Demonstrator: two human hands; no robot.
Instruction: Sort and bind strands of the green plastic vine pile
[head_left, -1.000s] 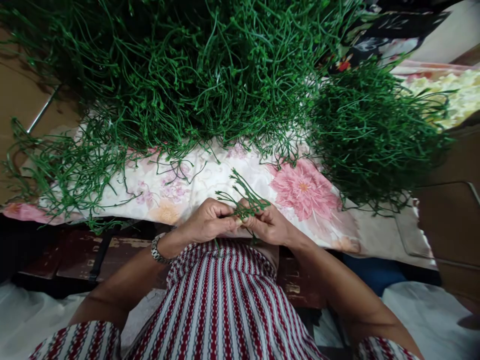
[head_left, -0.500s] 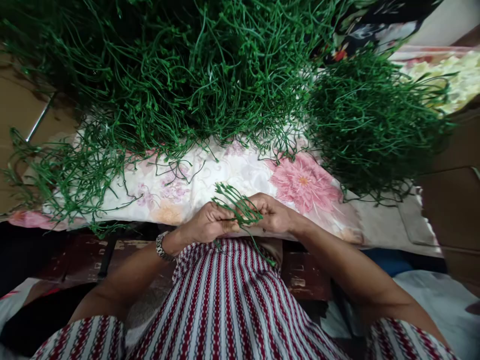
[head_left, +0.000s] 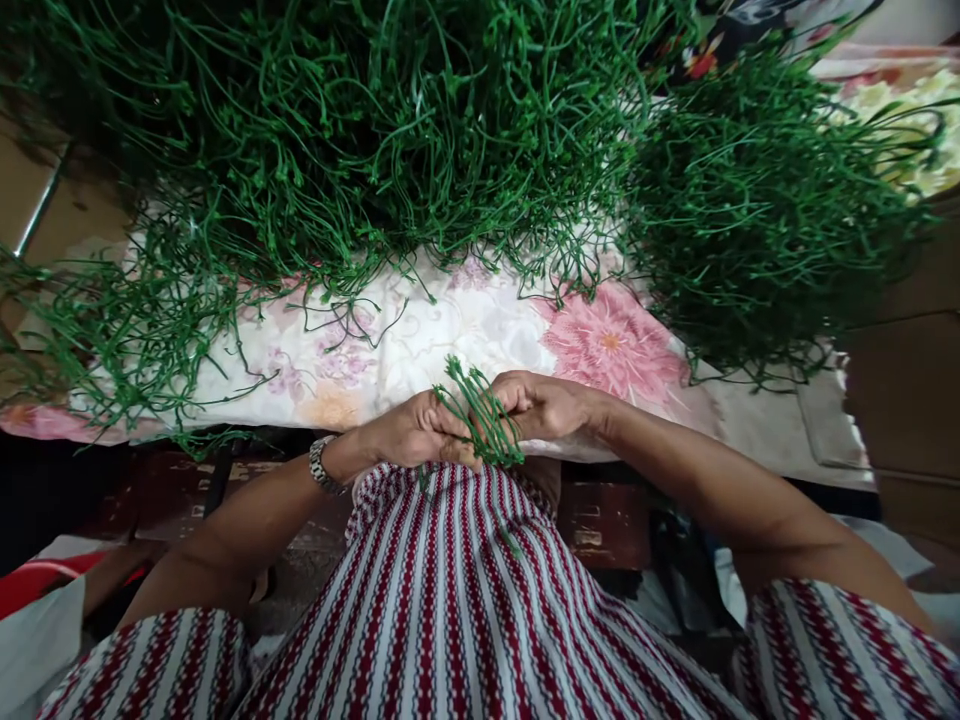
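A small bundle of thin green stems (head_left: 480, 415) lies between my two hands, close to my lap. My left hand (head_left: 420, 430), with a metal watch (head_left: 321, 465) at the wrist, is closed on the bundle from the left. From the right, my right hand (head_left: 541, 405) pinches the same stems, its fingers partly hidden behind them. The stems slant from upper left to lower right and stick out at both ends. Both hands are at the near edge of a flowered cloth (head_left: 435, 340).
A large heap of green stems (head_left: 360, 130) covers the far part of the cloth. A second heap (head_left: 757, 220) stands at the right, and loose stems (head_left: 157, 340) spread at the left. Pale yellow flowers (head_left: 926, 130) and brown cardboard (head_left: 919, 390) are at the right edge.
The bundle is more upright and looks more gathered. The long stem that hung down toward my lap has been drawn up or hidden. The view has shifted slightly, and both hands stay together.
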